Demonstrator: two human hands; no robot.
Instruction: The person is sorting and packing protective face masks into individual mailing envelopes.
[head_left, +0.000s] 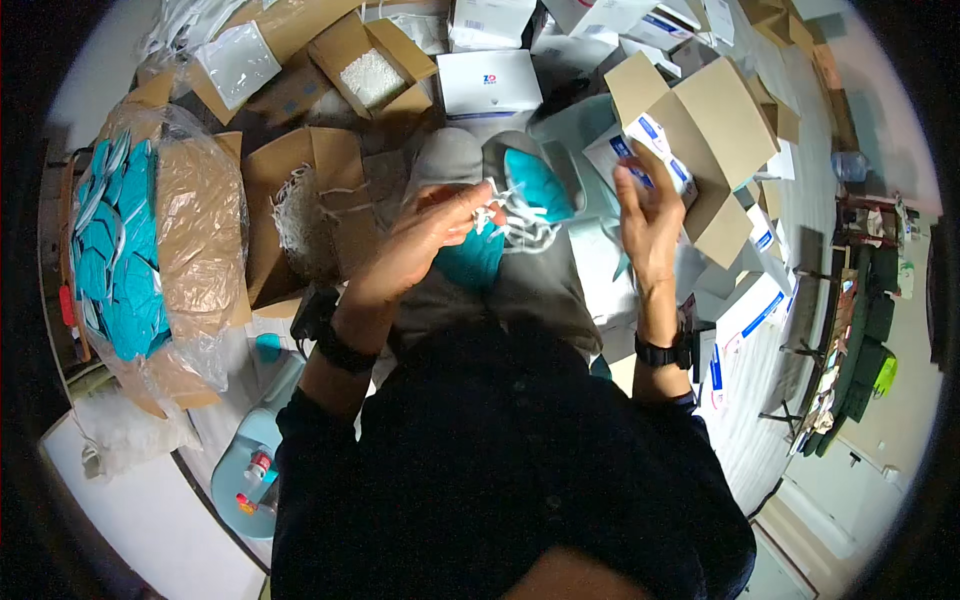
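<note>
My left hand is over my lap, its fingers closed on white elastic straps that hang in loops with small white bits among them. Below it, a teal cup-shaped piece, looking like a face mask, lies on my thigh. Another teal piece rests nearer my right knee, with more loose white straps beside it. My right hand is raised with thumb and fingers apart, in front of small white-and-blue boxes at an open carton. I see nothing held in it.
At left, a plastic-lined carton holds many teal pieces. Beside it stands an open carton with white straps. Farther off are a carton of small white parts and a closed white box. A light-blue stool stands at lower left.
</note>
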